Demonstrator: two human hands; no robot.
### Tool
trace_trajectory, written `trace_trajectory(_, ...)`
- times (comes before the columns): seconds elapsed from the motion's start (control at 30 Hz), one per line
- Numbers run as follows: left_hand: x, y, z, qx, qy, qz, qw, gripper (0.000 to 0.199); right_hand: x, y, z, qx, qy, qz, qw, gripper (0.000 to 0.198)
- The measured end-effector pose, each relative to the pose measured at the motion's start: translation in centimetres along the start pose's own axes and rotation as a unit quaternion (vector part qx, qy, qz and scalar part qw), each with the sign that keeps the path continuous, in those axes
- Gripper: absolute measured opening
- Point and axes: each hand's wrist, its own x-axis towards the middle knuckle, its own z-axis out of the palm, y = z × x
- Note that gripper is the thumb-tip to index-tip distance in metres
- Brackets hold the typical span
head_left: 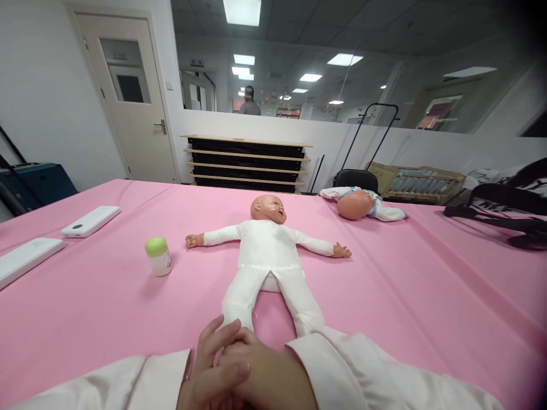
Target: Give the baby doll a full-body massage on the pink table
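Observation:
My left hand (205, 364) is wrapped around my right hand (268, 369) at the bottom middle of the head view. Its thumb and fingers lie across the right hand, whose fingers are mostly hidden. Just beyond them a baby doll (270, 245) in a white cloth suit lies on its back, arms stretched out and head turned to the right. My hands overlap the lower legs in the picture; whether they touch cannot be told. Left of the doll, a small jar with a green lid (158, 256) stands upright and closed.
A pink sheet (376, 302) covers the table. Two white flat devices (91, 221) lie at the left. A second doll (355, 204) lies at the back right, near black straps (498, 208). Behind are wooden shelves (248, 154), a door (128, 91) and a person (249, 102) beyond glass.

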Motion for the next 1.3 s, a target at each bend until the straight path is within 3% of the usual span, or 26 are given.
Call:
trace_trajectory(0.07, 0.2, 0.2, 0.5, 0.009, 0.039, 0.042, 0.998, 0.032, -0.4, -1.4, -1.2, 0.043, 0.025, 0.012, 0.999, 0.060)
trace_trajectory(0.13, 0.5, 0.4, 0.8, 0.009, 0.042, 0.080, 0.996, 0.034, -1.0, -2.6, -2.6, 0.126, 0.063, 0.020, 0.990, 0.042)
trace_trajectory(0.2, 0.9, 0.6, 1.0, 0.001, 0.027, 0.067, 0.997, 0.033, -1.5, -3.3, -3.7, 0.210, 0.092, 0.038, 0.973, 0.031)
trace_trajectory(0.27, 1.1, 1.0, 1.1, -0.010, 0.026, 0.028, 0.999, 0.030, -1.7, -3.4, -4.2, 0.247, 0.061, 0.044, 0.966, 0.033)
trace_trajectory(0.37, 1.6, 1.7, 1.1, -0.029, 0.040, -0.029, 0.998, 0.029, -1.5, -2.7, -4.0, 0.208, 0.019, -0.009, 0.978, 0.044)
trace_trajectory(0.47, 2.2, 2.3, 1.1, -0.070, 0.043, -0.088, 0.993, 0.031, -1.1, -1.8, -3.0, 0.101, 0.070, -0.073, 0.990, 0.043)
trace_trajectory(0.6, 2.2, 2.5, 0.9, -0.102, 0.042, -0.109, 0.988, 0.032, -1.1, -1.8, -2.2, 0.033, 0.132, -0.089, 0.987, 0.032)
trace_trajectory(0.67, 1.9, 2.4, 0.8, -0.087, 0.024, -0.089, 0.992, 0.033, -1.3, -2.2, -2.2, 0.034, 0.150, -0.077, 0.985, 0.029)
trace_trajectory(0.77, 1.7, 2.2, 0.6, -0.027, -0.046, -0.086, 0.995, 0.039, -1.6, -2.5, -2.2, 0.084, 0.198, -0.007, 0.977, 0.024)
trace_trajectory(0.83, 2.0, 2.2, 0.4, 0.018, -0.075, -0.090, 0.993, 0.047, -1.5, -2.4, -2.0, 0.150, 0.226, 0.028, 0.962, 0.029)
trace_trajectory(0.93, 2.8, 2.3, 0.2, 0.038, -0.079, -0.097, 0.991, 0.050, -1.5, -2.1, -1.7, 0.228, 0.228, 0.028, 0.946, 0.043)
trace_trajectory(1.13, 3.0, 2.4, -0.3, -0.008, -0.047, -0.224, 0.973, 0.031, -1.8, -1.7, -1.6, 0.109, 0.181, -0.020, 0.977, 0.032)
trace_trajectory(1.3, 1.9, 2.6, 0.0, -0.079, -0.054, -0.268, 0.959, 0.031, -1.7, -1.2, -1.2, 0.065, 0.223, -0.025, 0.972, 0.019)
